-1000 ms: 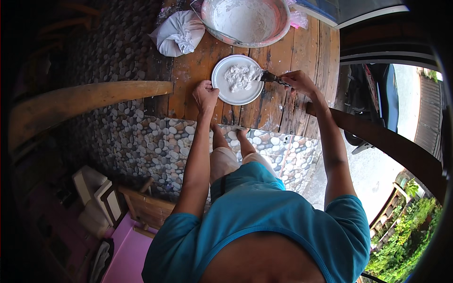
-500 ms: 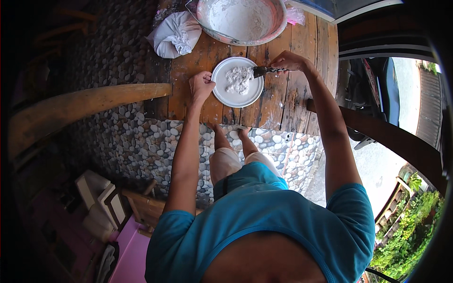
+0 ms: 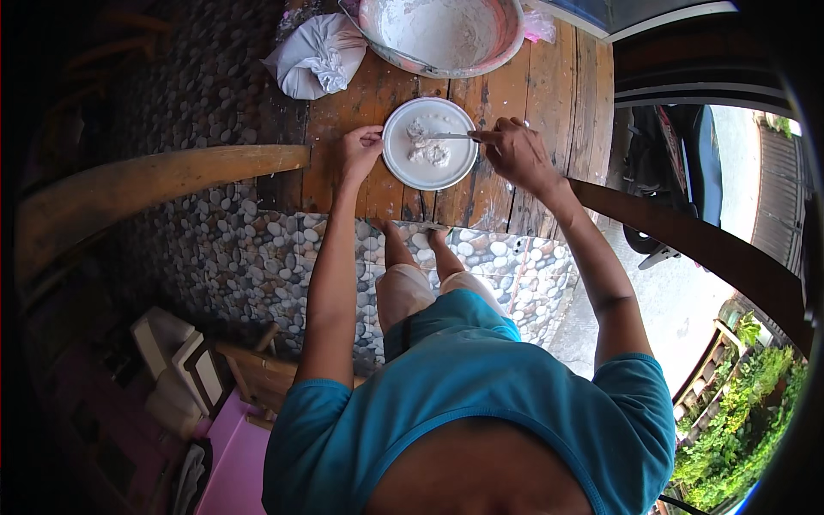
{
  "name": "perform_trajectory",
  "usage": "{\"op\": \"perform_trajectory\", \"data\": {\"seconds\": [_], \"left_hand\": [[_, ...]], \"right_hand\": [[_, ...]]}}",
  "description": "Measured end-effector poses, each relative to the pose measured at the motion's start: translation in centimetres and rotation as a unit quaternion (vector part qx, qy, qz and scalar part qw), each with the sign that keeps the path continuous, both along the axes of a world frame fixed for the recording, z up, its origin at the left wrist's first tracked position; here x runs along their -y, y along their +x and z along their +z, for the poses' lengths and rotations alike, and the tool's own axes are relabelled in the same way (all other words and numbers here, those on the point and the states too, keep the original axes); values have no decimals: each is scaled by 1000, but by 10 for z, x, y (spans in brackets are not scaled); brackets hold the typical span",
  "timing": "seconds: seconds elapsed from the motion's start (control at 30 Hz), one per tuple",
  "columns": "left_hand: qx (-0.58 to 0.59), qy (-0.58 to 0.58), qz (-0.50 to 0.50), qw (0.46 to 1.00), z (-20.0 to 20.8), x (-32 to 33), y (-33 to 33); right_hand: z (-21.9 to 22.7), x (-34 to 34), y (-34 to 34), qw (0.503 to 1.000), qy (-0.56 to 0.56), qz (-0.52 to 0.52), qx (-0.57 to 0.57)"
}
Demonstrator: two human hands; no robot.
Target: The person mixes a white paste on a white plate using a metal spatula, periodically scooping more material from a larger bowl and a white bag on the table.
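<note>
A round white plate with a raised rim, perhaps a lid, lies on the wooden table. Lumpy white paste sits in its middle, with smaller bits near the far side. On the plate's left edge, my left hand has its fingertips closed at the rim. From the right, my right hand grips the handle of a putty knife. Its blade stands nearly edge-on and reaches into the paste. Most of the handle is hidden by my fingers.
At the table's far side stands a large basin smeared with white material. A tied white bag lies left of it, and pink plastic to its right. Curved wooden armrests flank both sides.
My right hand has come nearer and turned over, tilting the knife from flat to edge-on. The paste is now split into clumps and spread thinner. My left hand stays at the rim.
</note>
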State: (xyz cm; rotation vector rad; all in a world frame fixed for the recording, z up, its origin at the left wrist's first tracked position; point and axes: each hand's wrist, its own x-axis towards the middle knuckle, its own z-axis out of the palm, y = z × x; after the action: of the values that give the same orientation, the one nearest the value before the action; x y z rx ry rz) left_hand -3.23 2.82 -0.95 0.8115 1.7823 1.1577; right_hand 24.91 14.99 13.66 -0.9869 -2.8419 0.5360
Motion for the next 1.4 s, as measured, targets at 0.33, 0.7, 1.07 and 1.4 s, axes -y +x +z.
{"op": "perform_trajectory", "data": {"seconds": [0.33, 0.7, 1.07, 1.4], "left_hand": [[-46, -11, -16, 999, 8, -5, 4], [-91, -24, 2, 996, 4, -7, 8], [-82, -26, -1, 996, 9, -5, 12], [-103, -23, 22, 994, 11, -3, 11]], "right_hand": [[-72, 90, 30, 993, -46, -106, -12], [-22, 47, 30, 985, -122, -90, -80], [-36, 63, 15, 998, -39, -28, 33], [-7, 41, -20, 998, -42, -32, -39]]}}
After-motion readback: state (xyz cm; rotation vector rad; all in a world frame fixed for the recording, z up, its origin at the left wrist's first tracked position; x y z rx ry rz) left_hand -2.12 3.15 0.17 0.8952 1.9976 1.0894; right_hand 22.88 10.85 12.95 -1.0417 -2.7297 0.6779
